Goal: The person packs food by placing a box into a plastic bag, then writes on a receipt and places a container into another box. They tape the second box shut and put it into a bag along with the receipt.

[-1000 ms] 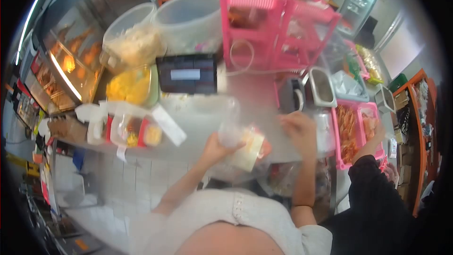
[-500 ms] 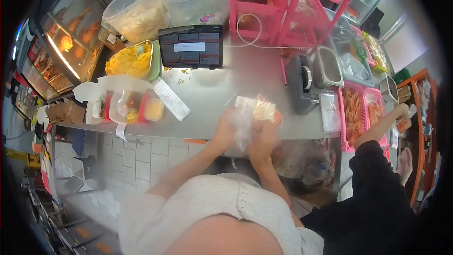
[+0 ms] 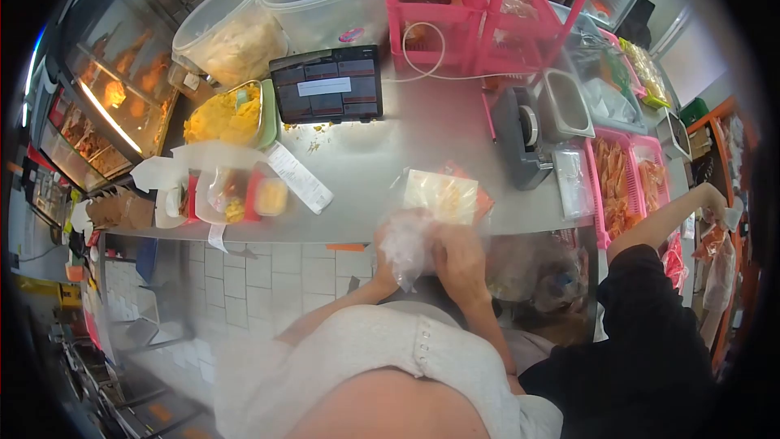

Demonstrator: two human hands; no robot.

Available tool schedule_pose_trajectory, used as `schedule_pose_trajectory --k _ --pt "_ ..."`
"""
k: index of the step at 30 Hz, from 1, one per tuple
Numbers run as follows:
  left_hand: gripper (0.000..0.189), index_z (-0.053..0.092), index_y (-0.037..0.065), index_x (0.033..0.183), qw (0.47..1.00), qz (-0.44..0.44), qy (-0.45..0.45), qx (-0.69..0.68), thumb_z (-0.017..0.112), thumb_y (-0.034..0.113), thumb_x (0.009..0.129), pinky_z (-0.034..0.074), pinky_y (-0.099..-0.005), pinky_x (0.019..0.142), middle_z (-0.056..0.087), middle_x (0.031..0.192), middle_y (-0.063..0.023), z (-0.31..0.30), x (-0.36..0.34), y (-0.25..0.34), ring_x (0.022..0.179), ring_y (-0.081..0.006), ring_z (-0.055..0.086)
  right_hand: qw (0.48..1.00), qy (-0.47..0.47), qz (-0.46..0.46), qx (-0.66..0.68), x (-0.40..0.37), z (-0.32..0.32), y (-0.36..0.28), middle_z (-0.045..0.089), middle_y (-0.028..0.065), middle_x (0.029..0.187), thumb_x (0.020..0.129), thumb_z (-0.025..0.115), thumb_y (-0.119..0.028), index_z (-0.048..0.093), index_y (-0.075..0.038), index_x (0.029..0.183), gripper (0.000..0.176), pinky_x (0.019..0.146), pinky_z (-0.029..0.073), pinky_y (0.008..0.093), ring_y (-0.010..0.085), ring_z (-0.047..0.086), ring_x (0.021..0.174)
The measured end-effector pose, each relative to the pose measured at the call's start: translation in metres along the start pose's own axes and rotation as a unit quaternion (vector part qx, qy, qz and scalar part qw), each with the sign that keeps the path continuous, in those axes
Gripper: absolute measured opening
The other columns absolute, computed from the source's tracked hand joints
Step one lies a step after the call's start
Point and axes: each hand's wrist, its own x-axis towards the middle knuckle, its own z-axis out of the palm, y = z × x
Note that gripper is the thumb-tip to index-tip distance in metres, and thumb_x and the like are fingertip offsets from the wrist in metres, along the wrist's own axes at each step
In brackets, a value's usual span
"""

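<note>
Where hands (image 3: 461,258) grip, the bag (image 3: 408,245) points bodyward.

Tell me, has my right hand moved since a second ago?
Yes. Judged against the grey tape dispenser, the right hand has moved left and closer to the body, and is now at the clear plastic bag.

Through the head camera I see my bare left hand (image 3: 383,264) and bare right hand (image 3: 461,262) close together before me, the right's fingers curled inward, the left's mostly hidden. My bare left forearm (image 3: 335,304) and bare right forearm (image 3: 490,332) angle inward.
</note>
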Motion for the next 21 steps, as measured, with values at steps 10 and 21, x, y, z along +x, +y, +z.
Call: schedule_pose_trajectory --k 10,21 --pt "0.025 0.054 0.004 0.095 0.955 0.088 -0.072 0.275 0.060 0.023 0.080 0.041 -0.0290 0.075 0.052 0.092 -0.0092 -0.006 0.007 0.016 0.085 -0.0176 0.051 0.803 0.148 0.351 0.459 0.010 -0.003 0.000 0.062 0.0071 0.077 0.076 0.062 0.000 0.051 -0.001 0.086 0.015 0.058 0.044 0.0198 0.0076 0.056 0.068" --pt "0.017 0.044 0.005 0.088 0.943 0.048 -0.118 0.308 0.058 0.012 0.082 0.040 -0.0295 0.081 0.054 0.093 -0.0092 -0.005 0.018 0.020 0.094 -0.0175 0.051 0.860 0.000 0.379 0.343 0.014 -0.004 0.003 0.059 0.0038 0.062 0.076 0.064 -0.006 0.063 0.004 0.083 0.012 0.045 0.040 0.0181 0.0054 0.051 0.051"
